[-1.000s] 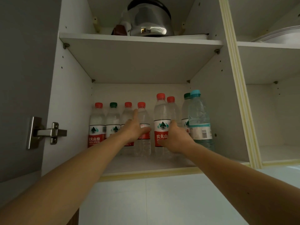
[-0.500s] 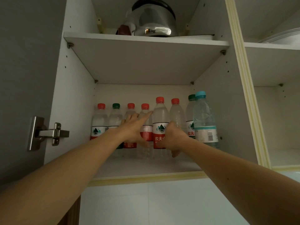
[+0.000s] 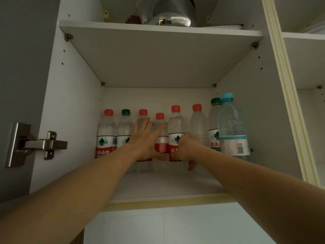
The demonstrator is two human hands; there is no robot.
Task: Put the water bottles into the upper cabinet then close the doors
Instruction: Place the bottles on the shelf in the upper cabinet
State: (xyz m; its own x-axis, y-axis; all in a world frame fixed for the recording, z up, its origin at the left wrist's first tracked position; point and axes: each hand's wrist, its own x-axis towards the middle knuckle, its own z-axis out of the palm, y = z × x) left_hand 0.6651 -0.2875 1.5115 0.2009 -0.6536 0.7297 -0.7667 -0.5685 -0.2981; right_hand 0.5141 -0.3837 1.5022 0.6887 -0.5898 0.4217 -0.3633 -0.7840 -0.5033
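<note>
Several water bottles stand in a row at the back of the open upper cabinet's lower shelf (image 3: 167, 185), most with red caps, two with green caps, and a larger blue-capped bottle (image 3: 230, 127) at the right. My left hand (image 3: 147, 136) lies with straight fingers against the third and fourth bottles, touching the short-looking red-capped bottle (image 3: 160, 143). My right hand (image 3: 186, 148) is curled round the lower part of the fifth bottle, a red-capped bottle (image 3: 175, 125) with a red label. Both forearms reach up from below.
The left cabinet door (image 3: 21, 67) stands open, with its metal hinge (image 3: 44, 144) on the inside. A shiny kettle (image 3: 168, 16) sits on the upper shelf. A second open compartment (image 3: 309, 120) lies to the right, past a cream divider.
Both hands have reached deeper into the shelf. The bottles they touch now stand further back, in line with the row. My left fingers have spread over two bottles.
</note>
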